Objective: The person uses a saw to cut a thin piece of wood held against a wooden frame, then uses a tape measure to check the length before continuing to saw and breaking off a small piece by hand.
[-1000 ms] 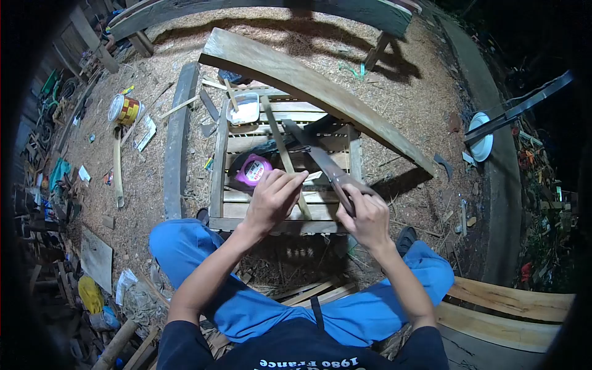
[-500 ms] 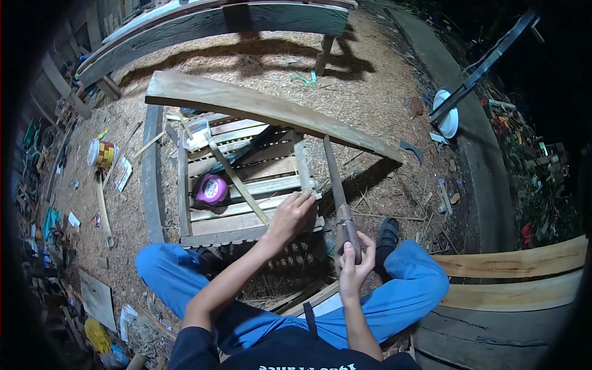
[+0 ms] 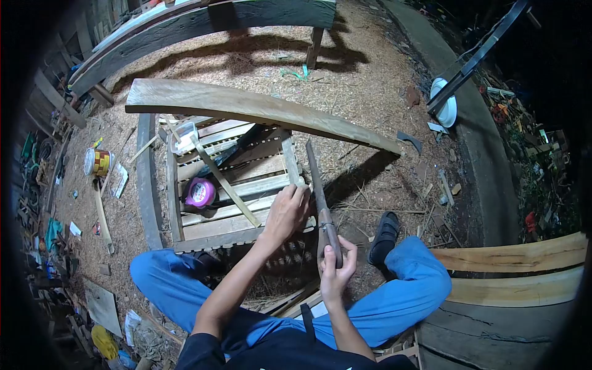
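My right hand (image 3: 336, 266) is wrapped round the handle of a handsaw (image 3: 317, 185), its narrow brown blade pointing away from me; its teeth are too small to make out. My left hand (image 3: 287, 213) is closed, fingers curled over the near right corner of a slatted wooden frame (image 3: 231, 230), just left of the blade. What lies under those fingers is hidden. On the slats rest a pink tape measure (image 3: 200, 193), a thin wooden strip (image 3: 222, 179) and a clear plastic box (image 3: 184, 137).
A thick plank (image 3: 259, 110) slants across behind the frame. Beyond it stands a wooden bench (image 3: 185, 34). A yellow-and-red bucket (image 3: 97, 162) sits at the left, a white round dish (image 3: 445, 110) at the right. Boards (image 3: 518, 290) lie beside my knee, and wood shavings cover the ground.
The view has shifted slightly, so the frame and plank appear further left. The saw has moved left and nearer to my left hand, which keeps its place on the frame.
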The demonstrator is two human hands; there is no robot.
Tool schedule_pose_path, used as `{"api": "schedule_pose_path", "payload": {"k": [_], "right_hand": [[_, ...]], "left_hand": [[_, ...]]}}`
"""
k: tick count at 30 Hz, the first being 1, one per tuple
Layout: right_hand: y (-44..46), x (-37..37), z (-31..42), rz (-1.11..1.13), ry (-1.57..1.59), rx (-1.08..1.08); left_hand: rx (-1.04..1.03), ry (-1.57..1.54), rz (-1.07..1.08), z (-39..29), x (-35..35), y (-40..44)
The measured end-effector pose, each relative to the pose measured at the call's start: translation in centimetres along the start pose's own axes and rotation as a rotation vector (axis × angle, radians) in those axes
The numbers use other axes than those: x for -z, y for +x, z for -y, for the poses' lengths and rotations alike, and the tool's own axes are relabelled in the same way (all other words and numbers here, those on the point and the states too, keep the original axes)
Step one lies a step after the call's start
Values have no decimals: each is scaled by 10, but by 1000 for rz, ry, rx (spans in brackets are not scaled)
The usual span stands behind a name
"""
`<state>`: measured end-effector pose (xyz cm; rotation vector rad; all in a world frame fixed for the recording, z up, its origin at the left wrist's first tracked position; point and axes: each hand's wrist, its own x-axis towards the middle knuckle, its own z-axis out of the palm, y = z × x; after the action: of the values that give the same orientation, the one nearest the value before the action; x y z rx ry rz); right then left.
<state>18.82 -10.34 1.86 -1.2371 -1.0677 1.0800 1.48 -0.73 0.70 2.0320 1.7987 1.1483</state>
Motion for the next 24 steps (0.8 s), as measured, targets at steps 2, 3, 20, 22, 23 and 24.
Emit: {"api": "schedule_pose_path", "payload": {"k": [2,3,20,22,23,24], "right_hand": [[-1,-2,5,-9,10,-13],[-1,-4,6,-12,21,-30],[4,-1,2,44,-105,25],[-1,5,-3,45,-124,50],[1,6,-6,48,-126,49],[3,7,-10,56,-156,66]], "left_hand": [[17,-26,-14,0,1,0],[19,-25,-14,1,1,-1],[-68,17,-21,8,-3,0],[-73,41,-24,11,-3,1],[-82,42,-32,10,-3,2],[-93,38,-35,8,-5,2]]}}
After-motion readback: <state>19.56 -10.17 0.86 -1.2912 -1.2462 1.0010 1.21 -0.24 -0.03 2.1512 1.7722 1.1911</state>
